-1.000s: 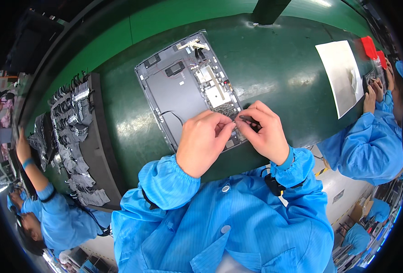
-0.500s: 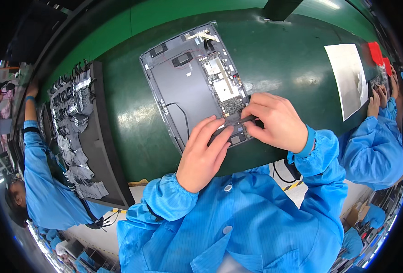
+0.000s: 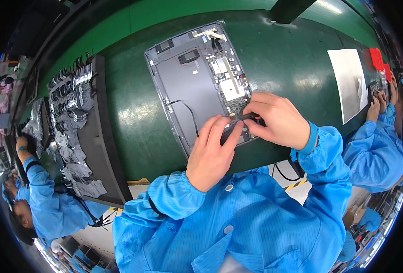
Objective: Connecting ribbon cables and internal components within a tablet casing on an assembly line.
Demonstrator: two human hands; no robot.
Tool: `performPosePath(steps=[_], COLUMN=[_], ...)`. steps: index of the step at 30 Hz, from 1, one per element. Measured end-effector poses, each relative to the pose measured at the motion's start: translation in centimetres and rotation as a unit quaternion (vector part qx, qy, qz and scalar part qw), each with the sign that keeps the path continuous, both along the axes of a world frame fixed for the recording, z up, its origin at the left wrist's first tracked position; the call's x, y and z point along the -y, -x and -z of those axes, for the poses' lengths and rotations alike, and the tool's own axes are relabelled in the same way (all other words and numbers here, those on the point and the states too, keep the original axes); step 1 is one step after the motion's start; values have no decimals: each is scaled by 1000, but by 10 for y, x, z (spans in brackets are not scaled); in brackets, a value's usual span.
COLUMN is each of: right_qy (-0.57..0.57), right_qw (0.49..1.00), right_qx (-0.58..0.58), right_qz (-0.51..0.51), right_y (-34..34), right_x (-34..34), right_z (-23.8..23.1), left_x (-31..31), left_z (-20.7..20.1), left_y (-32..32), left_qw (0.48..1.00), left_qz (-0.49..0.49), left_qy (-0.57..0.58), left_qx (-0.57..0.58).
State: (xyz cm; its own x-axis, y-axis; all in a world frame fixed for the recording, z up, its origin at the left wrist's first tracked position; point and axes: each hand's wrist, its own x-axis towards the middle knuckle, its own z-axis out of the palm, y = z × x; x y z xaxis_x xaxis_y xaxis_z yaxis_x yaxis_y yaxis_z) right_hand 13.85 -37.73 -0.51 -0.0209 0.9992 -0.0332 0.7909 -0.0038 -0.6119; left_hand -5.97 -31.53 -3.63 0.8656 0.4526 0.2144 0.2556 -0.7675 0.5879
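Note:
A dark grey flat device casing (image 3: 183, 91) lies tilted on the bench, its inside exposed. Along its right side runs a circuit board (image 3: 235, 107) with silvery shields (image 3: 232, 90). A thin black cable (image 3: 184, 104) curves across the bare grey area. At the casing's near end, my left hand (image 3: 210, 154) has its fingers on a long black part (image 3: 228, 134), partly covered by them. My right hand (image 3: 281, 119) is closed, pinching a dark end piece (image 3: 250, 116) between thumb and index finger beside the left fingertips. Whether these two dark pieces are joined is hidden.
Left of the casing stands a black tray (image 3: 108, 136) full of silvery parts with black cables (image 3: 76, 113). A white sheet (image 3: 344, 86) and red pieces (image 3: 375, 59) lie at the right. Co-workers in blue sleeves work on both sides. A dark post (image 3: 290, 11) rises at the back.
The view has shifted slightly, moving the casing rightward in the picture. My left fingers have come closer to my right fingertips. The left co-worker's arm has drawn back from the tray's far end.

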Motion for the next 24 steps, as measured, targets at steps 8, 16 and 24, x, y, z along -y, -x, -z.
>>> performPosePath(steps=[8,16,24], right_qy=[-21,-29,-63], right_qw=[997,992,953], right_qx=[-53,-109,-162], right_qz=[42,57,248], right_y=[4,3,-7], right_x=[3,6,26], right_z=[7,10,3], left_x=[7,11,2], left_z=[-2,-13,-18], left_y=[-4,-8,-6], left_qw=[999,996,984], left_qz=[-21,-30,5], left_qy=[-32,-52,-131], left_qx=[-30,-73,-120])
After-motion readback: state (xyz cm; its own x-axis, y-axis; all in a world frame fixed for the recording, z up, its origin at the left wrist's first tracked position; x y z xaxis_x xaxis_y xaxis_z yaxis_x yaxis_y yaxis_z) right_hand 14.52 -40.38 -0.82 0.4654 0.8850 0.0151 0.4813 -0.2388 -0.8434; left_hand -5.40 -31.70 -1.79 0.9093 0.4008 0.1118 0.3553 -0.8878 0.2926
